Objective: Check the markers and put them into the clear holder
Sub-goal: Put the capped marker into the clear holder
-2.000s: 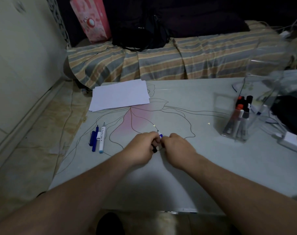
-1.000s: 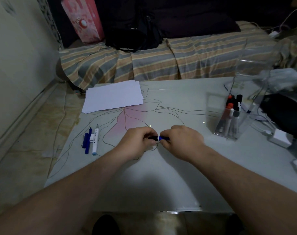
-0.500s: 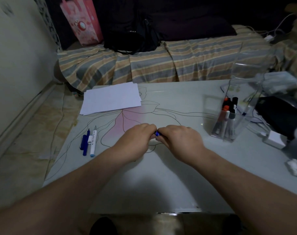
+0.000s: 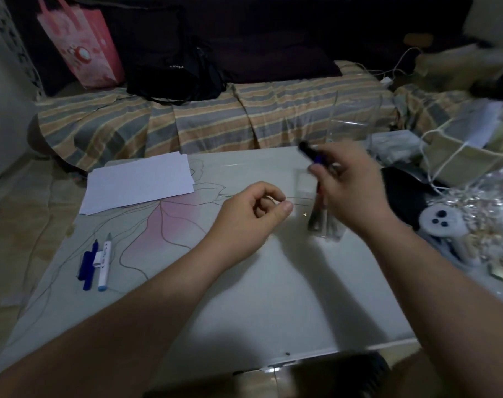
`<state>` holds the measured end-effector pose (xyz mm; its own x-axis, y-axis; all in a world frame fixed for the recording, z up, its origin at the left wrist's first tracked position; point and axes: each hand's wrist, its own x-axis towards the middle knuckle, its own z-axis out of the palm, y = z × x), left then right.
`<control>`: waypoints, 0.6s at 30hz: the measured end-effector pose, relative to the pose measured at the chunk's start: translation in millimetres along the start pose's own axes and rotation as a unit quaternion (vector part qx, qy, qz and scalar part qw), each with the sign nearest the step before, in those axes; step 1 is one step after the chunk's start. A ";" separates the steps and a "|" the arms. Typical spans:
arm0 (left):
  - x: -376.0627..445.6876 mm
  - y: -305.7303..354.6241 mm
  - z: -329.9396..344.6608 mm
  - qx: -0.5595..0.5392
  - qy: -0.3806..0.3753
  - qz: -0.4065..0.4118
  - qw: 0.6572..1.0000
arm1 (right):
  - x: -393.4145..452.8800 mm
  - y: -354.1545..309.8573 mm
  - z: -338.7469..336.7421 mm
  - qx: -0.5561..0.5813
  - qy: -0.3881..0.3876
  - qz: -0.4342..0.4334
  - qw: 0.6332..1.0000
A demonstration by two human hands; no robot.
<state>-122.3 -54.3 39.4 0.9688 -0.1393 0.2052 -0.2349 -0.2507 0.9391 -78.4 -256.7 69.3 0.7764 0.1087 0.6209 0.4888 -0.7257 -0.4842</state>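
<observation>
My right hand (image 4: 350,185) grips a dark marker with a blue band (image 4: 310,152), lifted above the clear holder (image 4: 304,182) at the right of the table. The holder has several markers (image 4: 320,218) standing in it and my hand partly hides it. My left hand (image 4: 253,216) hovers over the middle of the table (image 4: 258,297), fingers loosely curled, holding nothing. Two blue markers (image 4: 86,265) and a white marker with a light blue end (image 4: 104,264) lie side by side near the table's left edge.
A stack of white paper (image 4: 141,182) lies at the table's back left. A striped sofa (image 4: 215,119) with a black bag (image 4: 169,70) and pink bag (image 4: 80,44) stands behind. Clutter, a black item (image 4: 405,196) and cables fill the table's right side.
Both hands held the marker together at the table's middle. Now my right hand has carried it up and to the right above the holder, and my left hand has let go.
</observation>
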 end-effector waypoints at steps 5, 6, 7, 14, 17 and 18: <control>-4.8 -3.9 24.6 0.121 -0.061 0.010 0.991 | 4.6 39.5 -30.3 0.046 0.070 0.149 0.985; -5.5 -5.2 27.2 0.146 -0.073 0.014 0.987 | 1.6 44.5 -30.2 0.025 0.055 0.154 0.986; -5.9 -7.3 28.8 0.164 -0.083 0.017 0.983 | -1.5 48.8 -28.6 0.000 0.036 0.150 0.988; -6.2 -21.9 31.0 0.230 -0.114 0.011 0.967 | -21.8 71.4 -4.2 -0.208 -0.114 0.105 0.966; -4.5 -24.0 30.6 0.248 -0.113 0.014 0.962 | -22.5 70.9 -3.6 -0.276 -0.128 0.121 0.945; -3.6 -25.6 30.3 0.251 -0.113 0.015 0.961 | -22.1 69.4 -4.5 -0.283 -0.138 0.126 0.941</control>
<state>-122.2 -76.3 6.3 0.9322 -0.3440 0.1125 -0.3267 -0.6660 0.6706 -63.4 -312.5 24.7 0.9510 -0.0003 0.3092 0.0451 -0.9891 -0.1398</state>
